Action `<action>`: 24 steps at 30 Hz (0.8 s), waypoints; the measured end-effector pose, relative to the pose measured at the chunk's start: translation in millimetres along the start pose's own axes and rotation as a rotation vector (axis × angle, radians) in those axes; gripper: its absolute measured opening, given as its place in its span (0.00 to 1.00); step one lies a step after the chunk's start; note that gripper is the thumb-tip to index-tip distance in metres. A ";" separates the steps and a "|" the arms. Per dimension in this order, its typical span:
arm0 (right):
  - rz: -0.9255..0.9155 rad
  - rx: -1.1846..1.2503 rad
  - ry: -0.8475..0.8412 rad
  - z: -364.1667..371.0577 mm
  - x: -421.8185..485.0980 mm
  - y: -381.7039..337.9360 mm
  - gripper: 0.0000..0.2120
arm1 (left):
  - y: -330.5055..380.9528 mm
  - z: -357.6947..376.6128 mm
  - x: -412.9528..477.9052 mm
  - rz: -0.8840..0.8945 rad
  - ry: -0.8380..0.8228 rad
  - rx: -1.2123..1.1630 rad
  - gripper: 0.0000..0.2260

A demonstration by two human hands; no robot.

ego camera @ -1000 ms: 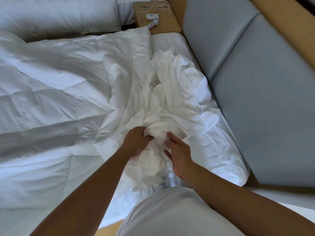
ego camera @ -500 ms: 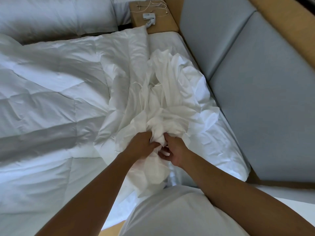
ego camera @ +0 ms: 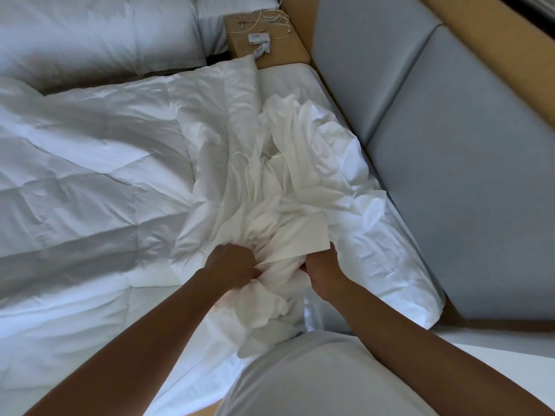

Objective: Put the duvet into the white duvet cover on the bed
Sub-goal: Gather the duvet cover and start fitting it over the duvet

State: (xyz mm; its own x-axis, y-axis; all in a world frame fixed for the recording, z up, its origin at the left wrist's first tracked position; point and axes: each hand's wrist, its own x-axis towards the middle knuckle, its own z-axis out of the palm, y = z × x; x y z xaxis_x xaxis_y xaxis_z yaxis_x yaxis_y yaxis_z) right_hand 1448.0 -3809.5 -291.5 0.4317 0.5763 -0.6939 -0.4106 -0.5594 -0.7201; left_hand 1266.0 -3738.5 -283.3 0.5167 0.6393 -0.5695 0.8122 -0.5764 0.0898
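Duvet cover (ego camera: 288, 181) bunched, gripped between left hand (ego camera: 232, 262), right hand (ego camera: 322, 270).

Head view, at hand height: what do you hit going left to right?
duvet → left hand → duvet cover, bunched between both hands → right hand → grey padded panel

Dim, cool, diffuse light; src dir unclear. Soft shadow band across duvet (ego camera: 75, 253) on my left. Wide-angle bends frame edges. Img slightly soft throughout.
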 end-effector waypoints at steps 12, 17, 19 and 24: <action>-0.166 -0.278 -0.220 -17.4 -11.0 -4.6 0.15 | 27.1 -67.5 43.3 0.217 0.144 -0.653 0.05; -0.222 -0.263 -0.256 -29.7 -12.8 -5.5 0.11 | 5.4 -38.3 40.8 0.073 0.150 -0.984 0.13; -0.231 -0.281 -0.252 -30.6 -13.5 -6.4 0.13 | -5.5 -27.9 40.6 0.031 0.136 -0.858 0.11; -0.234 -0.354 -0.281 -28.5 -14.9 -12.2 0.14 | -1.3 -36.5 36.0 0.020 0.230 -0.582 0.09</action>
State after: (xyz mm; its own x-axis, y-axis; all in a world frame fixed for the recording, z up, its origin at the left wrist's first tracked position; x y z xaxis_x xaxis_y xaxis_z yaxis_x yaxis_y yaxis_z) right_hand 1469.4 -3828.2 -272.3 0.2270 0.8211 -0.5237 -0.0103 -0.5357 -0.8444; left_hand 1293.3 -3696.2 -274.0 0.5257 0.7618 -0.3786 0.7827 -0.2588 0.5660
